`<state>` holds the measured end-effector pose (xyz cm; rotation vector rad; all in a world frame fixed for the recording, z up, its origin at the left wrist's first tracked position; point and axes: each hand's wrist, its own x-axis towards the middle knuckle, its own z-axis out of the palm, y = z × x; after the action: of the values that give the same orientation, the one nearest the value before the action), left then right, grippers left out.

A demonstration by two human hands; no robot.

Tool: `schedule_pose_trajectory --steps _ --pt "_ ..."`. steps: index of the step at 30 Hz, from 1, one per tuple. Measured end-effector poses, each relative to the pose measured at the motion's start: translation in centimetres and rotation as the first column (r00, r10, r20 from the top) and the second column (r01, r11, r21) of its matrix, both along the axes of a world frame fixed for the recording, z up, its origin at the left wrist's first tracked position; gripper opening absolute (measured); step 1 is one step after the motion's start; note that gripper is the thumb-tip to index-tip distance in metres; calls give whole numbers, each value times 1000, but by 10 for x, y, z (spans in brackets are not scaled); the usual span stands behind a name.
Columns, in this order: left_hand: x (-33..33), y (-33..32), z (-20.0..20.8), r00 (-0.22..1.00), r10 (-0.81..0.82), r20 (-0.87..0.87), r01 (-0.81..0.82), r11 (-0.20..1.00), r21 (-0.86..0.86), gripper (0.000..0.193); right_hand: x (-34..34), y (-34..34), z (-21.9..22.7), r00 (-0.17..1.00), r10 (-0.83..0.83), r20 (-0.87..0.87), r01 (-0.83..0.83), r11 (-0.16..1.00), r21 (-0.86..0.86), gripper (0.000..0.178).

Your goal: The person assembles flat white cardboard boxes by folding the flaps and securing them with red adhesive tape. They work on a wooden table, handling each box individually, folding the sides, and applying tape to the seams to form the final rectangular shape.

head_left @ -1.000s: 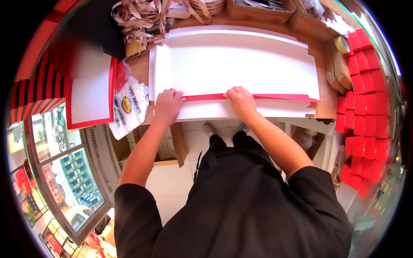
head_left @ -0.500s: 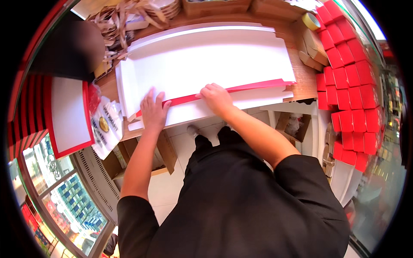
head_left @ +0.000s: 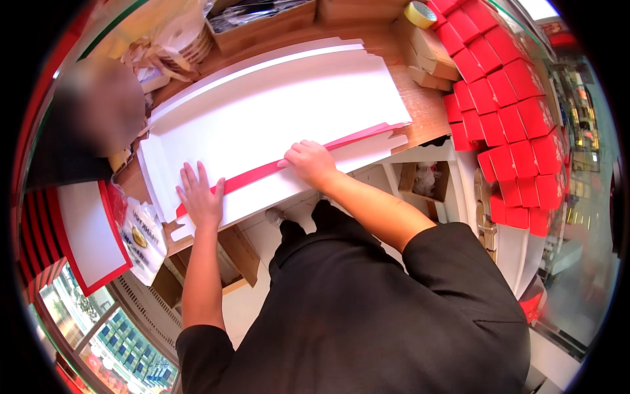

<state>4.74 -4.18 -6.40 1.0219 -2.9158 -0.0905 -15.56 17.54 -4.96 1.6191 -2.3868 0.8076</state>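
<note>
A long white cardboard box blank (head_left: pixel 275 111) lies flat on the wooden table (head_left: pixel 430 118), its far and left edges creased upward. Along its near side runs a narrow red strip (head_left: pixel 256 173), with a white flap (head_left: pixel 262 196) toward me. My left hand (head_left: pixel 202 198) rests at the strip's left end, fingers spread and pressed on the cardboard. Around the middle of the strip, my right hand (head_left: pixel 310 164) has its fingers curled together, gripping or pressing the folded edge; the fingertips are partly hidden.
Stacked red boxes (head_left: pixel 505 125) rise on the right. A tape roll (head_left: pixel 420 14) sits on brown cartons (head_left: pixel 433 56) at the back right. Another person (head_left: pixel 72 131) is at the left, near a white plastic bag (head_left: pixel 141 240) and a red-rimmed white panel (head_left: pixel 92 230).
The view has turned and shifted, so the table appears more slanted. My left hand's fingers are spread wider on the cardboard. My right hand keeps its place at the red strip.
</note>
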Motion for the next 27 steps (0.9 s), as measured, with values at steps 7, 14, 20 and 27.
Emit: schedule_pose_trajectory --steps 7,14,20,27 --pt "0 -4 1 1000 4 12 -4 1000 -10 72 -43 49 4 983 -155 -101 160 986 44 35" --pt "3 -2 1 999 0 38 0 1000 -1 72 -68 103 5 958 -255 -131 260 966 17 32" --pt "2 -4 0 1000 -21 -2 21 1000 -3 73 -88 112 18 961 -277 -14 275 948 159 37" --pt "-1 -5 -2 999 -32 0 32 999 -9 71 -107 113 10 940 -340 -24 333 901 280 62"
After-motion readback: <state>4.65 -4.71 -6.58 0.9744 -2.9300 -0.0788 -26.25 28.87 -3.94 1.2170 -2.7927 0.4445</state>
